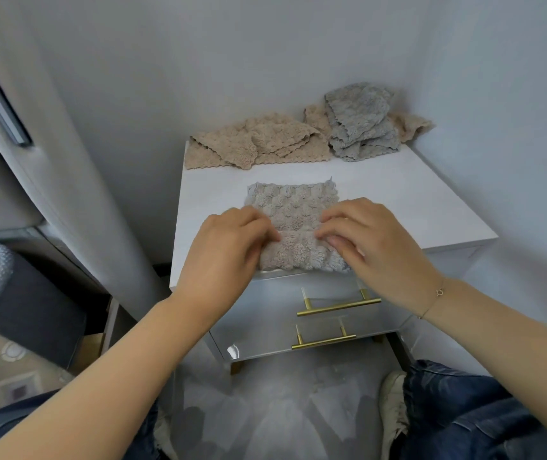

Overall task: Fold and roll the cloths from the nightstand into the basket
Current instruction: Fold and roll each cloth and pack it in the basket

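Left hand [229, 247] and right hand [361, 240]: both grips curled, pinching near rolled edge of grey-beige fluffy cloth [293, 207] on white nightstand tabletop [408, 200].

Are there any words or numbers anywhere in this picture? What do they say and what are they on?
None: no word, number, label or brand can be read anywhere.
The cloth under the left hand and right hand: no tag in view.
The beige cloths and blue-grey cloth at the back: no tags in view.
The nightstand and its drawer handles: plain.
The patterned surface at lower left: shapes only, blurred.
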A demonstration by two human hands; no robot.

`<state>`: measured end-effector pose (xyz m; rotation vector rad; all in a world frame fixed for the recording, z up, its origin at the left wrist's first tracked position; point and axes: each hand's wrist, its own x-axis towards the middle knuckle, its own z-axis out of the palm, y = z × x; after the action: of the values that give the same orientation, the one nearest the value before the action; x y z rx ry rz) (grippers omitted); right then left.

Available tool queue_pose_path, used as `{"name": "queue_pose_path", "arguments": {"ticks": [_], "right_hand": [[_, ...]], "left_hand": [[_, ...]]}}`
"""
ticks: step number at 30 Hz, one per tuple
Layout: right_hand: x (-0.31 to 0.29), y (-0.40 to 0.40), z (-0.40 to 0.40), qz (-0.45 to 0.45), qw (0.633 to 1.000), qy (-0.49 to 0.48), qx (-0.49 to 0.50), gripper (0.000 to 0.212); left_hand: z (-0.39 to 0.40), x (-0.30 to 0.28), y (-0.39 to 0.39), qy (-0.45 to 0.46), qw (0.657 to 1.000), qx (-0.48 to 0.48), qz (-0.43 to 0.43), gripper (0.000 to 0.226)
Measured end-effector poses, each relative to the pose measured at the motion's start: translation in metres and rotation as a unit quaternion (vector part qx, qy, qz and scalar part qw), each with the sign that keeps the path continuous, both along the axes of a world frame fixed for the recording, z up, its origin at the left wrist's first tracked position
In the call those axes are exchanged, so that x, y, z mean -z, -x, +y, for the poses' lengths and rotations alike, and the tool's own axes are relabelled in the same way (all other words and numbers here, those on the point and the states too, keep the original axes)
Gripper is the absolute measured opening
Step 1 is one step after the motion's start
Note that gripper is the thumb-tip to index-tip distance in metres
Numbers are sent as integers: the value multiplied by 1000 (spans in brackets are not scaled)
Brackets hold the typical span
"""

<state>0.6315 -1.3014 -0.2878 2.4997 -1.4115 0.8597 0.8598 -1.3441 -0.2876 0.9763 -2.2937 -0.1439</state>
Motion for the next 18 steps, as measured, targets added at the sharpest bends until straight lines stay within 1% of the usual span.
{"name": "queue_pose_path", "arguments": {"ticks": [2,5,7,8,10,12,13,16,18], "right_hand": [[4,0,2,32,999,-29,-27,28],[7,2,10,32,993,-115,-13,44],[11,4,12,50,990,-132,-1,57],[12,5,13,54,990,-133,6,59],[13,5,12,36,991,-126,25,56],[11,4,14,14,993,-113,34,52],[9,4,16,0,992,-119,41,50],[1,6,19,-62,981,-177,46,46],[-2,10,19,-67,980,-188,25,35]], "left_hand": [[1,2,-1,2,999,26,-25,28],[2,6,-9,-29,997,52,-44,28],[3,9,-15,-55,994,63,-63,35],[4,11,-18,-63,993,66,-73,40],[3,14,-21,-69,992,65,-83,43],[4,14,-21,-80,992,58,-73,44],[5,12,-21,-84,993,54,-66,43],[8,6,-20,-85,994,46,-55,38],[10,3,-21,-88,994,45,-56,37]]}}
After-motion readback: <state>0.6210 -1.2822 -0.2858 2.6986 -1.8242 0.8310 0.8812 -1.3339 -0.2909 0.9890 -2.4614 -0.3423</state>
